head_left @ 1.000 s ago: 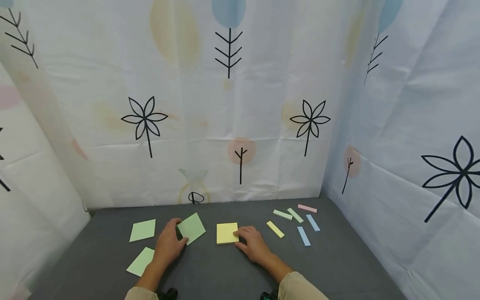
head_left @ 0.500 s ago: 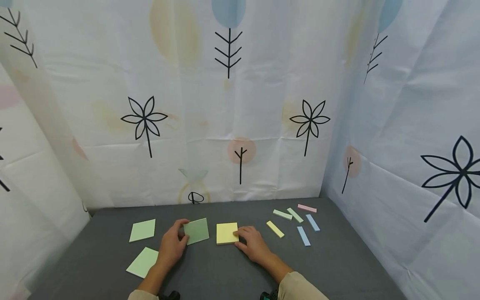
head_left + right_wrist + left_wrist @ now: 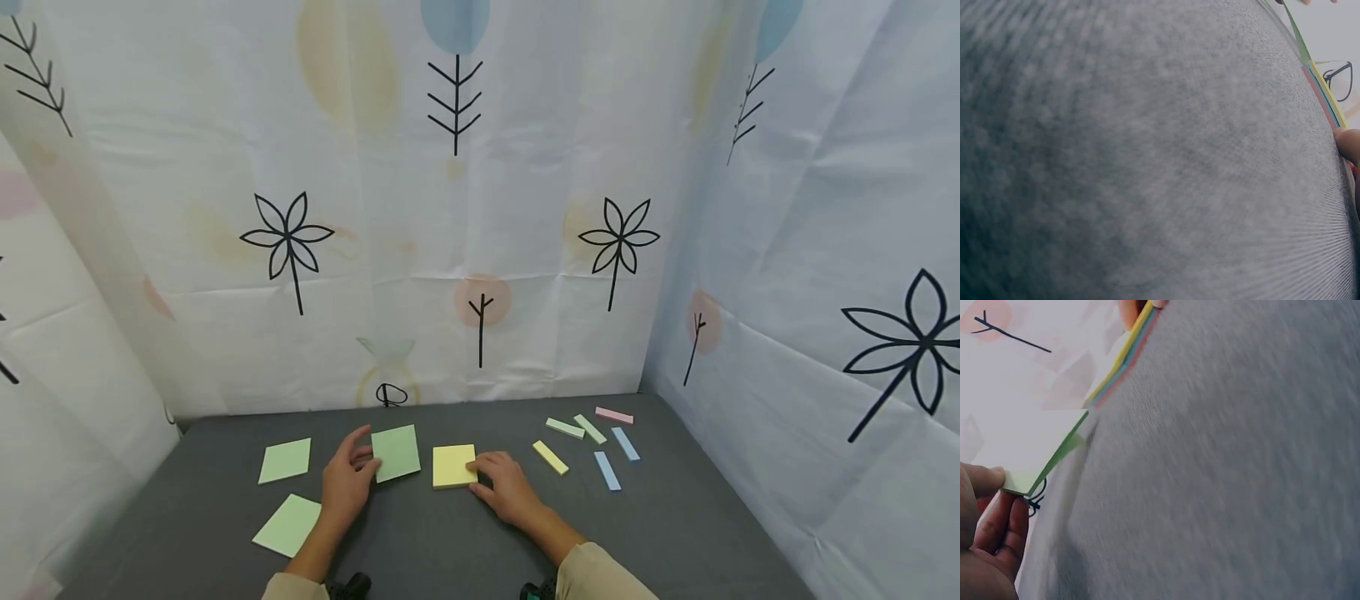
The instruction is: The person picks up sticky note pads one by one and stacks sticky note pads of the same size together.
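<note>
My left hand point(image 3: 347, 479) pinches the left edge of a green sticky note pad point(image 3: 395, 454), held tilted up over the grey cloth. In the left wrist view the thumb lies on top of the green pad point(image 3: 1047, 440) and curled fingers sit below it. Just to its right is a square stack of sticky notes point(image 3: 452, 467), yellow on top. The left wrist view shows blue and pink layers under the yellow in that stack point(image 3: 1124, 359). Thumb and fingers of my right hand point(image 3: 510, 492) grip the stack's right edge; the right wrist view catches only the thumb point(image 3: 1349, 147) beside it.
Two more green sticky notes, a far one point(image 3: 285, 461) and a near one point(image 3: 287, 525), lie at the left. To the right are scattered narrow strips: yellow point(image 3: 551, 458), pink point(image 3: 614, 415), blue point(image 3: 607, 472) and green point(image 3: 566, 429). A printed white curtain point(image 3: 525, 350) borders the table.
My left hand has shifted slightly right with the green pad, which has turned from a diamond angle to nearly square beside the yellow-topped stack. My right hand stays in place.
</note>
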Demonstrator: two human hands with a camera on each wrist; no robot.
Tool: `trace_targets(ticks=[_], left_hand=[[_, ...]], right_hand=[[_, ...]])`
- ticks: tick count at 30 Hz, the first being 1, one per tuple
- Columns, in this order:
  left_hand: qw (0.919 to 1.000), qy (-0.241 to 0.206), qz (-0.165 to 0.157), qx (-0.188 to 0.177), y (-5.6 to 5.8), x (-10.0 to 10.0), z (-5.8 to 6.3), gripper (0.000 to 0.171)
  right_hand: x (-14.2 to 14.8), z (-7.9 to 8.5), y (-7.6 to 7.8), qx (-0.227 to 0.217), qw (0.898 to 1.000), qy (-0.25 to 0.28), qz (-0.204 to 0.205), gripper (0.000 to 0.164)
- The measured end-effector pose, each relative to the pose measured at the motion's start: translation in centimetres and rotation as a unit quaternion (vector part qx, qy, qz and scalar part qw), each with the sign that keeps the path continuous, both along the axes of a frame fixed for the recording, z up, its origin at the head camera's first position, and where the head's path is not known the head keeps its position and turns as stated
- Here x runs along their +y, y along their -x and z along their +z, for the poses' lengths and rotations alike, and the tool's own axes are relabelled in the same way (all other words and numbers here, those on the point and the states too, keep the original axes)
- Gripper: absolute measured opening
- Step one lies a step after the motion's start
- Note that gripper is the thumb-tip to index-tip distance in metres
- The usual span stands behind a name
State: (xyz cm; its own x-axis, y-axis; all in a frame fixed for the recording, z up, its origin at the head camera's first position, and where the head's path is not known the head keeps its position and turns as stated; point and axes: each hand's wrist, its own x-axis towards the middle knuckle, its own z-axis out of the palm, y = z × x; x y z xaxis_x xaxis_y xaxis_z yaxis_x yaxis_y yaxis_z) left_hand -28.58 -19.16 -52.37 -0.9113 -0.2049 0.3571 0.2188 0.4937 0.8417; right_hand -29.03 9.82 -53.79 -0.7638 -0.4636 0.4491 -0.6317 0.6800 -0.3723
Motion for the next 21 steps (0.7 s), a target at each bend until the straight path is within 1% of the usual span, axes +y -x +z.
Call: trace_targets(ticks=[6,10,15,19,21], left_hand=[[0.9981,-0.053,0.024,-0.019,0.4,0.8,0.1,0.060],[0.9954,-0.086,0.032,-0.027,0.6,1.4,0.0,0.060],[0.9949,-0.084,0.033,-0.045,0.8,2.5,-0.1,0.060],[0.9962,-0.065,0.021,-0.054,1.0,3.4,-0.3,0.057],[0.9967,-0.052,0.021,-0.058,1.1,3.9,-0.4,0.055]], right_hand=[[0.0,0.0,-0.1,0.000,1.000,0.000,-0.001,0.030],[0.0,0.1,-0.2,-0.008,1.000,0.003,-0.002,0.031],[0.0,0.1,-0.2,-0.006,1.000,0.000,-0.004,0.030],[0.0,0.1,-0.1,0.000,1.000,-0.002,-0.002,0.030],[0.0,0.0,-0.1,0.002,1.000,-0.001,0.000,0.030]])
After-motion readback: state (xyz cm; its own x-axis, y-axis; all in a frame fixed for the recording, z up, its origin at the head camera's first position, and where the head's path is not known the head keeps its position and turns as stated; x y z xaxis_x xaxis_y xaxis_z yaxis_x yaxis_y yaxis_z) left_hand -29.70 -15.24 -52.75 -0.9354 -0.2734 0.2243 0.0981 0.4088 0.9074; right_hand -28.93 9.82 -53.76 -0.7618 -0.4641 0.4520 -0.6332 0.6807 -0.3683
